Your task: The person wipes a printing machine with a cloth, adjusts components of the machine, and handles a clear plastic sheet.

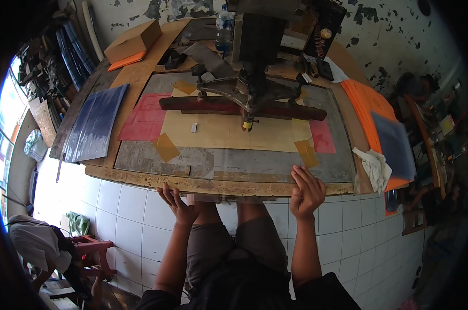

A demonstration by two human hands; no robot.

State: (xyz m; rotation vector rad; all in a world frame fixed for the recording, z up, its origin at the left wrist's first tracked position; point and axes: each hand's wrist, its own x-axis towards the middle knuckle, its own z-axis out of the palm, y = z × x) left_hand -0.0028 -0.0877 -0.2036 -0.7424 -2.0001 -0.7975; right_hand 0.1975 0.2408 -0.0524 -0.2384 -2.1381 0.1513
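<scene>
- Dark blue plastic sheets (95,124): stacked flat on the bench, well up and to the left of the left hand.
- Brown cardboard box (133,40): far above the left hand at the back of the bench, flaps shut, contents not visible; it sits on an orange sheet.
- Left hand (177,201): fingers spread apart, tips touching the underside of the near edge of the clear sheet (228,178); not closed on anything.
- Clear sheet: lies over the grey work plate (156,157), its near edge overhanging the bench rim between the two hands.
- Clear plastic bottle (224,28): upright, far above both hands, behind the machine; fill level cannot be told.
- Machine head (249,93): above and between the hands, over a tan sheet.
- Right hand (306,191): fingers apart, laid flat on top of the clear sheet's near edge.
- White rag (374,168): crumpled, just right of the right hand.
- Orange paper stack (365,103): up and right of the right hand.
</scene>
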